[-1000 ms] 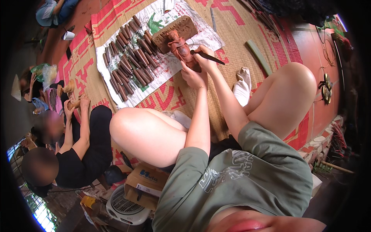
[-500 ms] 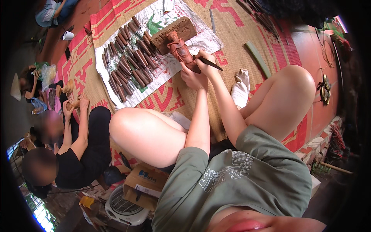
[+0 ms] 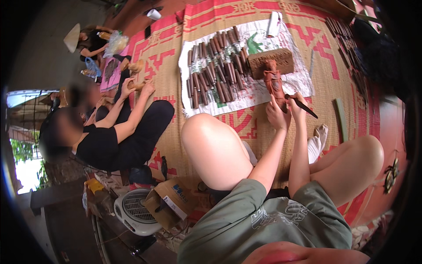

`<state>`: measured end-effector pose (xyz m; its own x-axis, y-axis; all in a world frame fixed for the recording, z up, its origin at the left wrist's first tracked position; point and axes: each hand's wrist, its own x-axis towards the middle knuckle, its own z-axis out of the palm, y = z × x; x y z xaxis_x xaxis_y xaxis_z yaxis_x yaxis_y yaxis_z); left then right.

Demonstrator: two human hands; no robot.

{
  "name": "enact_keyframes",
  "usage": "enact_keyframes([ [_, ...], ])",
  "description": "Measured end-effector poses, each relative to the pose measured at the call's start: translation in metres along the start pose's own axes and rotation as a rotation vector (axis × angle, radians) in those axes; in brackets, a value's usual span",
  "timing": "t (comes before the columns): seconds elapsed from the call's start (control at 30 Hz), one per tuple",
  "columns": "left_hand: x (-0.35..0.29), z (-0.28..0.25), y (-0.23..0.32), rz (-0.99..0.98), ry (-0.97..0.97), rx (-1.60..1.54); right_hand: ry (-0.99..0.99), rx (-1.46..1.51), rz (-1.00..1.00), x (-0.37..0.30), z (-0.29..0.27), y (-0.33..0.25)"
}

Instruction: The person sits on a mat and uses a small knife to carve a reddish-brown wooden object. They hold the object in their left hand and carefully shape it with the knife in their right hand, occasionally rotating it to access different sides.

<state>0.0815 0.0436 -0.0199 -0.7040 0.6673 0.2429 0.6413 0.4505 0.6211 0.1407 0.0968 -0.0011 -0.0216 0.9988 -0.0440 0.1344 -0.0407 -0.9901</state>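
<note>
A reddish-brown carved wooden figurine (image 3: 273, 82) lies in front of me, its head end against a rough brown wooden block (image 3: 285, 64). My left hand (image 3: 278, 116) is closed around the figurine's lower end. Close beside it, my right hand (image 3: 299, 107) grips a dark, tapered carving tool (image 3: 309, 111), whose thin end sticks out to the right. The tool's other end is at the figurine's base; its tip is too small to make out. Under the block spreads a white printed sheet (image 3: 246, 104), holding rows of dark-handled carving tools (image 3: 218, 72).
A patterned red and tan mat (image 3: 171, 127) covers the floor. On the left, a person in black (image 3: 105, 143) handles a pale wooden piece (image 3: 139, 86). More tools (image 3: 351, 66) lie at far right, near a green strip (image 3: 340, 119). A cardboard box (image 3: 169, 203) and fan (image 3: 136, 211) stand behind me.
My view has swung left, so the scene sits farther right in the picture. Both hands keep their grips on the figurine and the carving tool.
</note>
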Motion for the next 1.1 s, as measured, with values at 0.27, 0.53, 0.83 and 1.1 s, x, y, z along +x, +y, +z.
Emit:
enact_keyframes([
  [0.27, -0.001, -0.012, 0.002, -0.044, -0.066, -0.046, -0.037, 0.010, 0.041, -0.001, -0.009, 0.003],
  [0.53, 0.000, -0.009, 0.007, -0.063, -0.088, -0.025, 0.013, 0.064, 0.030, 0.003, -0.011, 0.024],
  [0.83, 0.014, -0.025, 0.005, -0.377, -0.229, -0.176, 0.078, 0.295, 0.115, 0.007, -0.022, 0.039],
  [1.1, 0.021, -0.023, -0.004, -0.388, -0.357, -0.147, 0.064, 0.302, 0.165, -0.003, -0.010, 0.024],
])
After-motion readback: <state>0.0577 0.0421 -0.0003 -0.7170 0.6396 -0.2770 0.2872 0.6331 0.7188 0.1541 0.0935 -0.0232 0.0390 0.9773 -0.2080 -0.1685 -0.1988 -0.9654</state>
